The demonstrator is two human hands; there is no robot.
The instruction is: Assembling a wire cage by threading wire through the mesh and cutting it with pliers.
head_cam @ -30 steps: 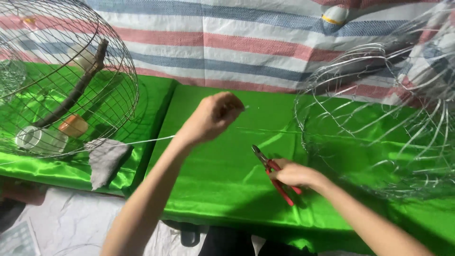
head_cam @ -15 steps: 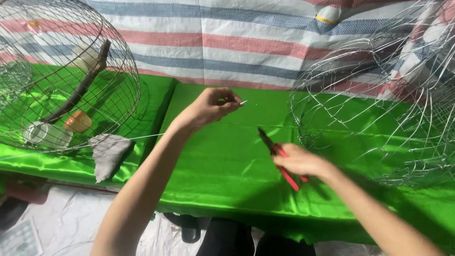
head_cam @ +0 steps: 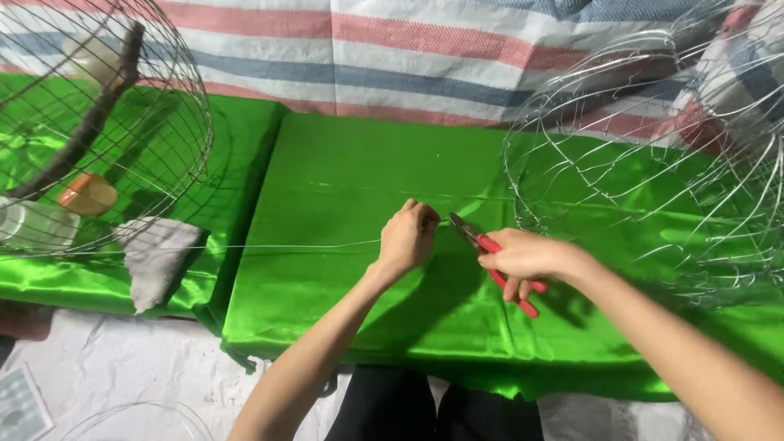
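Broadly, a shiny green satin cloth [head_cam: 343, 180] covers the work surface, with a striped red, blue and white tarpaulin [head_cam: 392, 57] behind it. At the right stands an unfinished dome of loose silver wire loops [head_cam: 653, 163]; at the left, a finished round wire cage [head_cam: 98, 122] holds a brown branch perch [head_cam: 90, 122] and a small orange cup [head_cam: 87, 193], with a grey rag [head_cam: 155, 257] just beside it. Near the middle of the cloth, the left hand [head_cam: 406, 237] has its fingers curled together, pinching a thin straight silver wire [head_cam: 286, 245] that runs leftward toward the cage. The right hand [head_cam: 523, 255] is closed around the red handles of a pair of pliers [head_cam: 494, 261], whose dark tip points at the wire just beside the left fingertips; whether the tip touches the wire cannot be told.
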